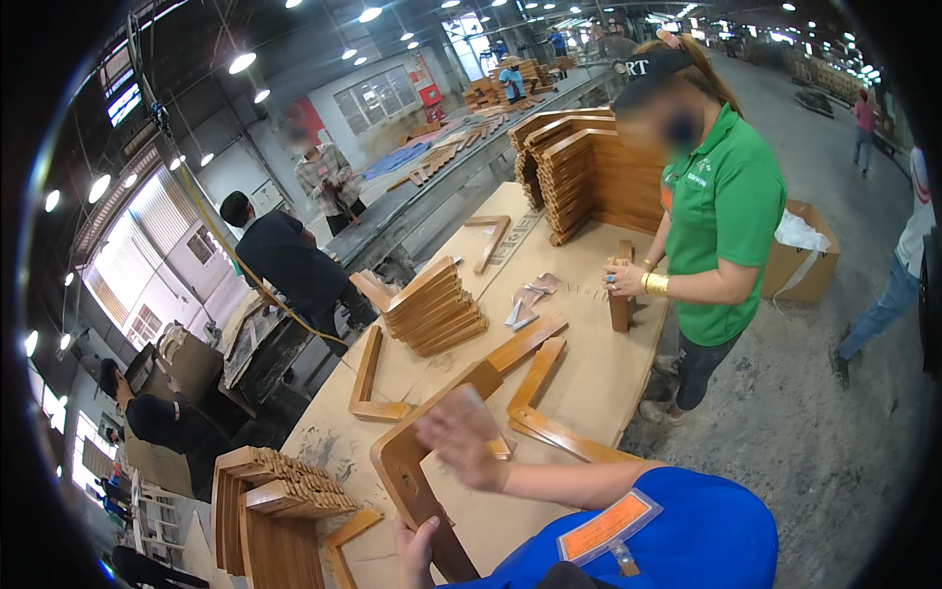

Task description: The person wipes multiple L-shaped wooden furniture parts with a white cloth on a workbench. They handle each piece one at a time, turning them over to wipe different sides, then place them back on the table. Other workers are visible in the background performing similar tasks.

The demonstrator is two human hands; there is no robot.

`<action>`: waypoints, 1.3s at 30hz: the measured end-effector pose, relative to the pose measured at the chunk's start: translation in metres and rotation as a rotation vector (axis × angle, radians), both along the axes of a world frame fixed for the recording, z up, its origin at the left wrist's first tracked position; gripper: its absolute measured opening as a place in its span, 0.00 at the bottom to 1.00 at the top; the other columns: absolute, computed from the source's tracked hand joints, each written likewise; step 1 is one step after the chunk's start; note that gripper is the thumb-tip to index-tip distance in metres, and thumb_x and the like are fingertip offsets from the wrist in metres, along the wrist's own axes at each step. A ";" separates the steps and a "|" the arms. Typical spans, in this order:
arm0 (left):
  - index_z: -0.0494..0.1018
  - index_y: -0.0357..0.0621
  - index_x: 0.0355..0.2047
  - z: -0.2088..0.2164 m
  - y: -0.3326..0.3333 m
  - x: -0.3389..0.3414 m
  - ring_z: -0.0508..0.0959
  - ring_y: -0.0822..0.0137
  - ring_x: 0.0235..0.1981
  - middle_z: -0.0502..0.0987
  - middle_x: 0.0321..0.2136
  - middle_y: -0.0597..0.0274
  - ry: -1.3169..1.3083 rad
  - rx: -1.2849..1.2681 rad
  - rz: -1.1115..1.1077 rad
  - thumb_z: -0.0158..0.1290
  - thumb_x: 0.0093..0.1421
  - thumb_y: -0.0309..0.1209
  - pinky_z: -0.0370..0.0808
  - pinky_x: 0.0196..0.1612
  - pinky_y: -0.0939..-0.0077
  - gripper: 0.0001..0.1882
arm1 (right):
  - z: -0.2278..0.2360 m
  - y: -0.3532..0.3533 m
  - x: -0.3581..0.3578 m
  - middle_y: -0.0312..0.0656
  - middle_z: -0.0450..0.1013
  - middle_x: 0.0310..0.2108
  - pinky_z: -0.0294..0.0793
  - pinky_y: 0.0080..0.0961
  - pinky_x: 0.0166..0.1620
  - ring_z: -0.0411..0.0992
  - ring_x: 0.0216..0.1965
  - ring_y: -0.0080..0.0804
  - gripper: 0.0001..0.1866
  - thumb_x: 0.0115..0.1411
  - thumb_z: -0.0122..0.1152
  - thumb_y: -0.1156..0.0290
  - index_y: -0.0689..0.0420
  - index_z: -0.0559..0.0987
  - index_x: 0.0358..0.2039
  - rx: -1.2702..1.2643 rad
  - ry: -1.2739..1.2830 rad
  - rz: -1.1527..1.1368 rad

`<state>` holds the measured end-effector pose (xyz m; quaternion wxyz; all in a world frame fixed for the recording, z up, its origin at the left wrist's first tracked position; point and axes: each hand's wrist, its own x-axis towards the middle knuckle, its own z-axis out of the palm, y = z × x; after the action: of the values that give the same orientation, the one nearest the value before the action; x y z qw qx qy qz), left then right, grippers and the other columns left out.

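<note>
My left hand [416,552] grips the lower arm of an L-shaped varnished wooden piece [397,471], thumb along its edge. The piece is tilted over the table, its longer arm running away to the upper right. Against that longer arm is my right hand [463,442], smeared by motion; whether its fingers hold anything is hidden by the blur. Right of it lies another angled wooden piece [535,378], joined to a long arm. A similar L-shaped piece [368,388] rests just beyond, to the left.
Stacks of wooden pieces stand at the near left [285,501], mid-table [432,309] and far end [579,167]. Grey and brown scraps [530,299] lie mid-table. Across the right edge, a co-worker in a green shirt [731,196] handles a wooden piece [620,304]. A cardboard box [805,260] stands behind.
</note>
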<state>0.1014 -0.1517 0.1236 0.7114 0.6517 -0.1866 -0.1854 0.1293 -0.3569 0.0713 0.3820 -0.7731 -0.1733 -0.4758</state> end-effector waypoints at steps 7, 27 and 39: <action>0.65 0.29 0.44 -0.004 0.012 -0.007 0.79 0.56 0.27 0.76 0.30 0.47 -0.008 -0.086 -0.047 0.56 0.46 0.28 0.79 0.34 0.63 0.24 | 0.004 -0.040 -0.014 0.44 0.62 0.62 0.55 0.41 0.66 0.57 0.64 0.49 0.28 0.58 0.51 0.79 0.57 0.66 0.61 -0.058 -0.145 -0.177; 0.65 0.30 0.44 -0.005 0.004 -0.022 0.79 0.58 0.28 0.75 0.30 0.49 0.026 0.034 0.015 0.55 0.46 0.29 0.78 0.34 0.66 0.25 | -0.001 -0.014 -0.027 0.47 0.59 0.64 0.53 0.41 0.66 0.52 0.66 0.51 0.27 0.58 0.53 0.79 0.60 0.67 0.59 -0.039 0.027 -0.096; 0.68 0.31 0.43 0.015 0.020 -0.024 0.79 0.61 0.27 0.76 0.29 0.50 -0.028 -0.041 0.027 0.58 0.48 0.34 0.78 0.31 0.69 0.24 | -0.062 -0.124 -0.020 0.52 0.57 0.64 0.47 0.40 0.67 0.53 0.66 0.47 0.24 0.64 0.43 0.76 0.61 0.63 0.61 0.306 0.240 -0.518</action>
<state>0.0770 -0.1313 0.1385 0.7244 0.6420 -0.1913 -0.1629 0.1093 -0.4809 0.0094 0.3778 -0.7755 0.1490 -0.4834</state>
